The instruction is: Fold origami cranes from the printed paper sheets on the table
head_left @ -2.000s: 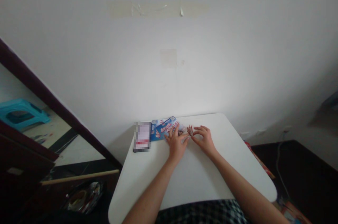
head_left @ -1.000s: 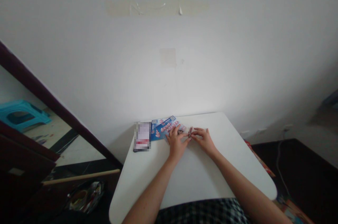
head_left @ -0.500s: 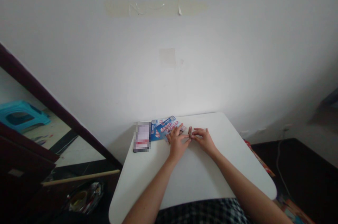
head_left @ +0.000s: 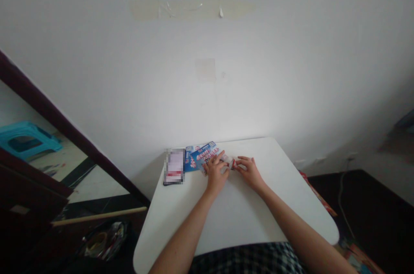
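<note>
My left hand (head_left: pixel 215 174) rests on the far part of a white table (head_left: pixel 239 213), fingers curled and pinching one side of a small red-and-white folded paper piece (head_left: pixel 229 161). My right hand (head_left: pixel 247 172) pinches the other side of the same piece with its fingertips. A blue printed paper sheet (head_left: pixel 201 156) lies flat under and just beyond my left fingers. The small piece is too tiny to make out in detail.
A phone-sized dark object (head_left: pixel 174 166) lies left of the blue sheet near the table's far-left corner. A white wall stands right behind the table. A blue plastic stool (head_left: pixel 24 140) and clutter on the floor (head_left: pixel 101 241) lie to the left.
My left fingers have curled in from lying spread on the blue sheet. The small paper piece has tipped from upright between my hands to lower, toward my left hand.
</note>
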`<control>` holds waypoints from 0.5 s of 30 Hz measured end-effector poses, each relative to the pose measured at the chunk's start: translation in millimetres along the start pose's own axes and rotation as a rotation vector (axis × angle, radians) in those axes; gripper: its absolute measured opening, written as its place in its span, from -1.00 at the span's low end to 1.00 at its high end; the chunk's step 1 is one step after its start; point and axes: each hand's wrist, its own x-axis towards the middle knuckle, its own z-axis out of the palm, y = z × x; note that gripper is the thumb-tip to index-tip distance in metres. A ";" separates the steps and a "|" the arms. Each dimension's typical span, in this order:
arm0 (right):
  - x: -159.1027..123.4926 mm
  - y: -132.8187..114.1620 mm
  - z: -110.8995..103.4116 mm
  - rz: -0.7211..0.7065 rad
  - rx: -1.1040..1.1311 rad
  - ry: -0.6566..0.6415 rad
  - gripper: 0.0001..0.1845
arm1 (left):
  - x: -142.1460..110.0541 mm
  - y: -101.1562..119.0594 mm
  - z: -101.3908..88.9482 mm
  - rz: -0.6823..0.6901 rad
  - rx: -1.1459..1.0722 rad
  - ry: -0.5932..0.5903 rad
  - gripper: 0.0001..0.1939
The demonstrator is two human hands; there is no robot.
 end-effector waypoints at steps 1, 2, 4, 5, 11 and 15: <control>0.0 -0.2 0.2 -0.008 -0.002 -0.006 -0.84 | 0.0 0.2 0.0 0.000 0.005 -0.007 -0.81; 0.2 -0.1 0.1 -0.020 -0.001 -0.009 -0.85 | -0.2 0.6 0.1 -0.001 0.009 -0.012 -0.82; 1.0 0.7 -0.3 -0.051 0.009 0.002 -0.85 | -0.8 1.3 0.5 -0.005 0.016 -0.014 -0.82; 1.6 1.5 -0.6 -0.069 0.014 0.013 -0.86 | -1.2 1.5 0.9 -0.009 0.018 -0.011 -0.82; 2.9 7.4 0.4 -0.131 -0.032 0.062 -0.85 | -1.3 -0.3 3.7 -0.002 0.022 0.028 -0.95; 2.1 8.8 1.7 -0.131 -0.072 0.062 -0.88 | 0.0 -2.0 3.0 0.008 0.030 0.030 -0.93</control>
